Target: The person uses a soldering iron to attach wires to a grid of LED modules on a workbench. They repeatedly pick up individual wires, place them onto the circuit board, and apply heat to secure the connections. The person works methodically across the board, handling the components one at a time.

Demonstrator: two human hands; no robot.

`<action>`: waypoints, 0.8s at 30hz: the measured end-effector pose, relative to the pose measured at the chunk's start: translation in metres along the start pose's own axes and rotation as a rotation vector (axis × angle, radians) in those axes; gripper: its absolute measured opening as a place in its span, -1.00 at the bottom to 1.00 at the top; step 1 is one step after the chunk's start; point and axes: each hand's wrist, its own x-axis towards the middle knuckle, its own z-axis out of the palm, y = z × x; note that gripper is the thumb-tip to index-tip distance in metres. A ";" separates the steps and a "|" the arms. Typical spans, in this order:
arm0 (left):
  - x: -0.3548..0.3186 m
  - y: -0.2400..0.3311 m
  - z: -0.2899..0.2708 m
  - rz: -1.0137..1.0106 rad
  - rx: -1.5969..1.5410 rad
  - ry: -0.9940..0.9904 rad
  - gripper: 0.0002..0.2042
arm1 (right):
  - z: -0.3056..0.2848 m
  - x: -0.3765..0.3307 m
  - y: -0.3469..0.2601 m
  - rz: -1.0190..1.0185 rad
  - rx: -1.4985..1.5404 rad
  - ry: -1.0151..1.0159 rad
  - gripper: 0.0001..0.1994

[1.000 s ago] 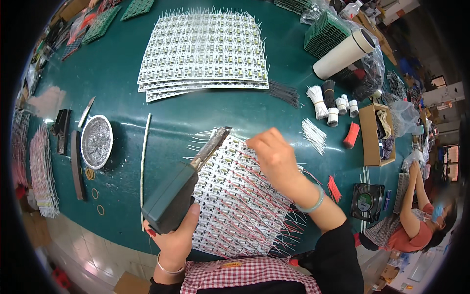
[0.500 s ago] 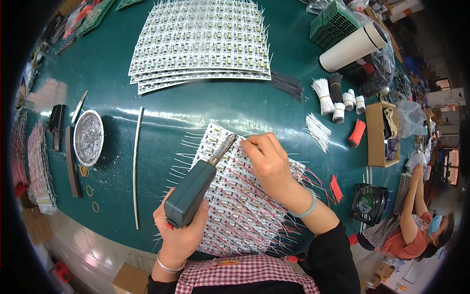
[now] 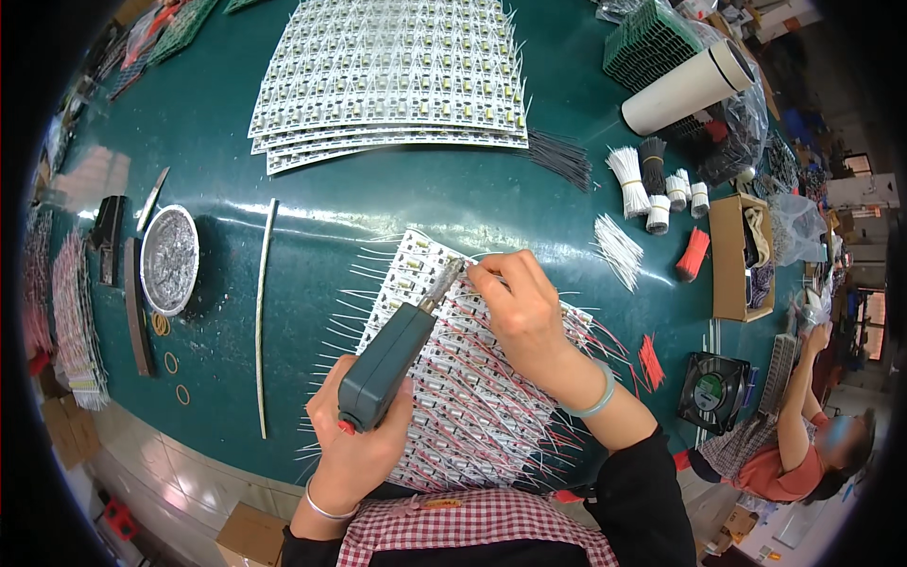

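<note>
My left hand is wrapped round the dark green body of a soldering iron. The iron's thick, crusted tip rests at the upper edge of a white circuit board panel, right by my right fingertips. My right hand is closed in a pinch there, on what looks like a thin wire; its end is mostly hidden by the fingers. Red and white wires stick out over the panel's middle and lower part, and white ones fringe its left side.
Stacked wired panels lie at the back. A bowl of solder scraps and a thin rod are on the left. Wire bundles, a tumbler, a cardboard box and a fan stand right, near a co-worker.
My left hand and the soldering iron have shifted slightly right, the tip now closer to my right fingertips. My right hand has barely moved. The co-worker's hands have shifted a little.
</note>
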 end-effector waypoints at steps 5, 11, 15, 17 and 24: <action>-0.001 0.001 0.000 0.009 0.023 0.014 -0.90 | 0.000 0.003 -0.002 -0.011 -0.005 -0.017 -0.69; 0.000 0.008 -0.003 0.092 0.063 0.006 -0.91 | -0.002 0.000 -0.002 0.002 -0.012 -0.020 -0.68; -0.002 0.008 -0.004 0.055 0.043 0.009 -0.90 | -0.001 0.001 -0.003 0.000 -0.013 -0.026 -0.67; -0.002 0.007 -0.001 0.047 0.024 0.037 -0.90 | -0.001 0.001 -0.003 -0.001 -0.013 -0.026 -0.67; -0.002 0.000 0.003 0.046 0.021 0.027 -0.91 | 0.000 -0.001 -0.002 0.007 -0.012 -0.019 -0.66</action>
